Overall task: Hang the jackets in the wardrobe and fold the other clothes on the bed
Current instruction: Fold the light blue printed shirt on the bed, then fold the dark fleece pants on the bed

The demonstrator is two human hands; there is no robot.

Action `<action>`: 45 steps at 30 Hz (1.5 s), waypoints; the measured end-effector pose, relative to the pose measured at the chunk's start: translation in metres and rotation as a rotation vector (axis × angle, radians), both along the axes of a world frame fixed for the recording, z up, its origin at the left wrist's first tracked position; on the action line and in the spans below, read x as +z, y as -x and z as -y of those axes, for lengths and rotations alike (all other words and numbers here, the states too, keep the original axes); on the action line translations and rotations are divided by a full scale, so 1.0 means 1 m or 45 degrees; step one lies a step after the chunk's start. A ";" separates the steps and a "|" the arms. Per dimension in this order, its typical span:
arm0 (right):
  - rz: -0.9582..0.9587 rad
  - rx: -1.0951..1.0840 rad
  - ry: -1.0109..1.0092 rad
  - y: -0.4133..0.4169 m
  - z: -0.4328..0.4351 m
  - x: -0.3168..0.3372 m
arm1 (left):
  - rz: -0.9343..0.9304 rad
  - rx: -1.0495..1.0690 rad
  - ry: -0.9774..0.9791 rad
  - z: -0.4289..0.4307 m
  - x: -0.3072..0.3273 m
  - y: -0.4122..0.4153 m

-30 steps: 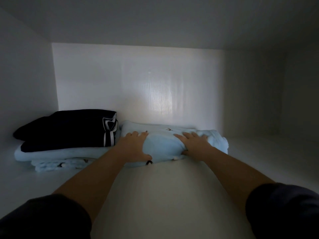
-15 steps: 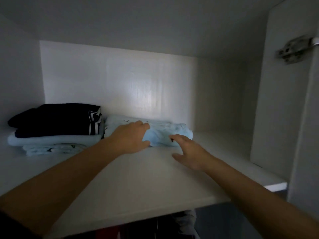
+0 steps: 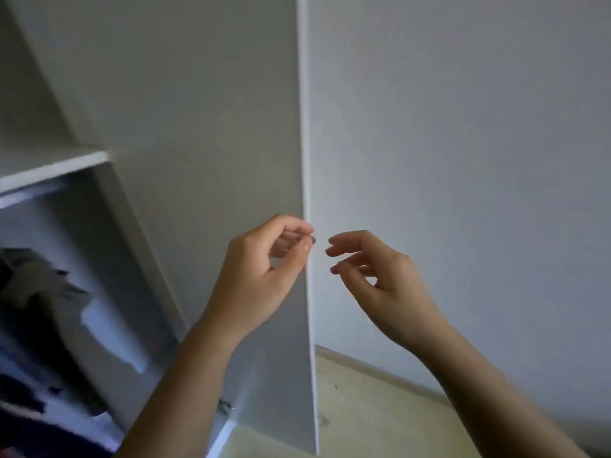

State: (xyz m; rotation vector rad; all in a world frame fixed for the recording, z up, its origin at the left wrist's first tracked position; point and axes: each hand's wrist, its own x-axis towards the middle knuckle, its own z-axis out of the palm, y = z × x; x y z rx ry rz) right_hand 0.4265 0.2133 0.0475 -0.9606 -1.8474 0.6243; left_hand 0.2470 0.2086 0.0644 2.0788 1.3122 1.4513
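Pinching fingers, left: thumb and first fingers [image 3: 299, 230] of the left hand [image 3: 261, 279] are curled together at the free edge of the door [image 3: 215, 127]. They seem to pinch this edge, though the contact shows only small.
Loose fingers, right: the fingers [image 3: 344, 241] of the right hand [image 3: 390, 289] are half curled and a little apart. They hold nothing and are just beside the same edge, on its outer side.
Door handling: probably a stiff, light panel that swings easily. The edge is thin, so a flat push on the face may be more sure than a pinch.
Wardrobe [image 3: 139, 259]: open, with a white shelf [image 3: 53, 170] at the left.
Under the shelf: dark and pale clothes [image 3: 39, 292], much blurred. I cannot tell which are jackets.
Clothes handling: soft and limp, I think, so best taken at the shoulders or by a hanger.
Bed: not in view.
Outside: a pale wall [image 3: 463, 127] and a light floor [image 3: 380, 408] are behind the door.
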 end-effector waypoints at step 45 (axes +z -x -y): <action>-1.473 -1.919 1.047 -1.177 0.142 -0.416 | -1.091 -1.323 0.626 -0.062 -0.437 -1.321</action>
